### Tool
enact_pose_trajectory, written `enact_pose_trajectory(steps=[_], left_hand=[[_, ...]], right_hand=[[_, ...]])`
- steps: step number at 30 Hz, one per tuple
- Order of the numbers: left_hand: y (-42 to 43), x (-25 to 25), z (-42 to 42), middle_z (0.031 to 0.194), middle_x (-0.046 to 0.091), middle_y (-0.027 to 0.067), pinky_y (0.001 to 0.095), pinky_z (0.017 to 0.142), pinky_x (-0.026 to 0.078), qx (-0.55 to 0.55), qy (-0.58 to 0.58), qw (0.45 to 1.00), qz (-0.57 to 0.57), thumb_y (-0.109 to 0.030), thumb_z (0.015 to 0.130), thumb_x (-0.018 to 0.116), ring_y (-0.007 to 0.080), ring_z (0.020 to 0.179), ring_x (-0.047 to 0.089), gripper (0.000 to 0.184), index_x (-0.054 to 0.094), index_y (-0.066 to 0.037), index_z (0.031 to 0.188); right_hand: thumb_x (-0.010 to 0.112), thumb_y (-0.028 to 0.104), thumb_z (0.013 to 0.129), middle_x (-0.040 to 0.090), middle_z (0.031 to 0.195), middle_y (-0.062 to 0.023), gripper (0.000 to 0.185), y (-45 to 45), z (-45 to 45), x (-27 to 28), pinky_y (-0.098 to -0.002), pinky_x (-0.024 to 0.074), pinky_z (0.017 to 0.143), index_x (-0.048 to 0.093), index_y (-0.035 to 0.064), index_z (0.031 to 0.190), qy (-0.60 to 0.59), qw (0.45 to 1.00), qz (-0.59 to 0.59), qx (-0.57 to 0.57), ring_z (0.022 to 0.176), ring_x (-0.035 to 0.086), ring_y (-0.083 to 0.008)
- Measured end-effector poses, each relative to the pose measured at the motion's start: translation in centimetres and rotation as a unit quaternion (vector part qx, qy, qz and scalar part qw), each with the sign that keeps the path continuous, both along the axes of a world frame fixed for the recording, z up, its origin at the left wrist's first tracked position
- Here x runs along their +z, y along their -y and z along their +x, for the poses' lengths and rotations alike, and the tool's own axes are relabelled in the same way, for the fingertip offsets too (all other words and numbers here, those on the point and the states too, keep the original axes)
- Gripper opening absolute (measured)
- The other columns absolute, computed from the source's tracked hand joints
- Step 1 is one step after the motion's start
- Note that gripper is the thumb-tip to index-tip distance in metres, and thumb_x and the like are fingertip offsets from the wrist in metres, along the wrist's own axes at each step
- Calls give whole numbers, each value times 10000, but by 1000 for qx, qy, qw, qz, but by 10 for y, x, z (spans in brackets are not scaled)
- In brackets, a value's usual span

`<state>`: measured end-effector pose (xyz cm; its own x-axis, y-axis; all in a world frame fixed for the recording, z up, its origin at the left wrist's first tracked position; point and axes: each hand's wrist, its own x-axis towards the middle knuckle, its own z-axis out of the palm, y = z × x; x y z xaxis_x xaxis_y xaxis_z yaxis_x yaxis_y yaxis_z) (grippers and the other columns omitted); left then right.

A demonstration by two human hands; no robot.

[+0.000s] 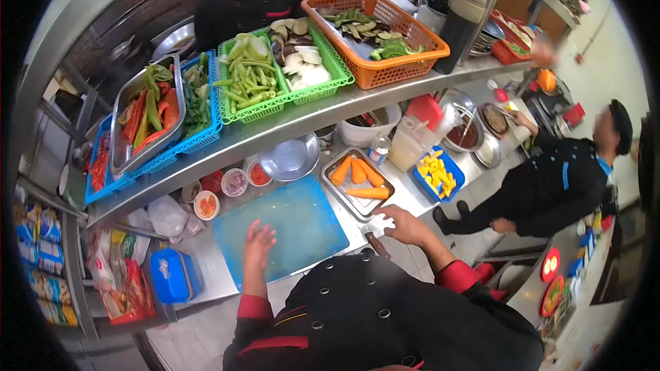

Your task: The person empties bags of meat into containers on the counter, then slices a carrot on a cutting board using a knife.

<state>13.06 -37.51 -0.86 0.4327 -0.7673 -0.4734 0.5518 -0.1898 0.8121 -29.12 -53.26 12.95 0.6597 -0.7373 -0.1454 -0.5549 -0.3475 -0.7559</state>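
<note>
Over a steel counter point(214, 275), seen from the wearer's head camera, two bare hands reach forward from dark sleeves with red cuffs. The left hand point(259, 239) is open, its fingers spread, above the near left part of a blue cutting board point(302, 223); whether it touches the board I cannot tell. The right hand point(410, 227), just beyond the board's right edge, has its fingers closed on some crumpled white material point(381, 222), whether cloth or paper is unclear. Just beside it, at the counter's near edge, lies a dark object point(377, 245), partly hard to make out.

Behind the right hand sits a metal tray point(344, 198) of whole orange carrots point(368, 193). Farther right is a blue basket point(451, 192) of yellow pieces point(435, 174). Past the board's far edge stand small cups of chopped food point(234, 182) and a round metal dish point(289, 156). A blue tub point(174, 275) rests to the left.

On the raised shelf point(275, 128) are green baskets point(323, 93) of cut vegetables, an orange basket point(385, 75) and a metal pan point(128, 163) of peppers. One person point(258, 3) stands behind the shelf; another point(543, 178), in black, stands at the right, an arm stretched toward the counter.
</note>
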Motion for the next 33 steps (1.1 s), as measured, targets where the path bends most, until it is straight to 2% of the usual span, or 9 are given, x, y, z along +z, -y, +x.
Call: enact_pose_trajectory(steps=[8,13,16,18,23,25,29,31,33], left_hand=[[-34,-12,-66,1204,648,114,383,813,548,59,19,997,50,-189,972,653,257,1031,673,412,528,-102,1354],[-40,2,-98,1136,682,74,360,787,551,62,122,985,101,-228,966,674,208,982,682,392,575,-104,1325],[-57,31,-106,1135,683,81,354,776,556,-20,194,972,130,-236,967,676,202,952,683,379,589,-94,1307],[-73,54,-101,1109,702,82,343,765,561,-126,326,920,177,-237,951,695,186,907,692,359,621,-91,1271],[-136,47,-32,995,748,59,341,780,562,-65,432,858,272,-232,895,739,183,878,725,347,671,-112,1214],[-170,18,24,1004,756,61,351,817,561,-9,501,830,246,-225,883,740,220,900,733,339,681,-105,1195],[-202,50,101,1119,713,193,400,891,547,37,600,739,304,-222,848,760,320,1028,700,363,705,-60,1168],[-212,83,132,1155,680,238,426,946,524,88,593,726,337,-215,834,770,365,1089,662,372,712,-36,1155],[-235,90,185,1165,671,231,446,979,507,127,629,694,326,-199,833,766,381,1105,644,392,695,-27,1178]], right_hand=[[706,74,865,702,1111,-143,460,34,-45,-23,-361,577,801,620,62,1317,20,996,91,6,910,720,-248],[700,72,884,709,1066,-130,425,50,-58,-50,-351,571,790,624,59,1303,36,991,128,32,893,710,-225],[703,70,891,711,1064,-112,423,44,-64,-68,-329,558,783,619,63,1305,46,985,154,56,900,697,-208],[702,69,894,711,1069,-106,424,44,-61,-73,-322,553,786,614,60,1309,60,979,182,64,905,694,-197],[683,56,923,705,1091,-94,408,37,-43,-70,-295,530,800,595,34,1321,90,970,218,65,916,670,-150],[678,50,930,698,1084,-84,408,32,-35,-65,-290,524,807,590,39,1328,93,968,225,64,917,661,-140],[664,35,944,675,1060,-49,407,18,-12,-65,-278,511,821,582,51,1343,109,961,247,55,914,639,-116],[658,26,945,665,1049,-42,402,7,4,-67,-277,510,809,585,50,1340,112,962,244,50,904,628,-113],[639,-15,942,658,1096,-53,415,-5,26,-69,-272,518,819,568,32,1348,72,968,236,33,921,634,-116]])
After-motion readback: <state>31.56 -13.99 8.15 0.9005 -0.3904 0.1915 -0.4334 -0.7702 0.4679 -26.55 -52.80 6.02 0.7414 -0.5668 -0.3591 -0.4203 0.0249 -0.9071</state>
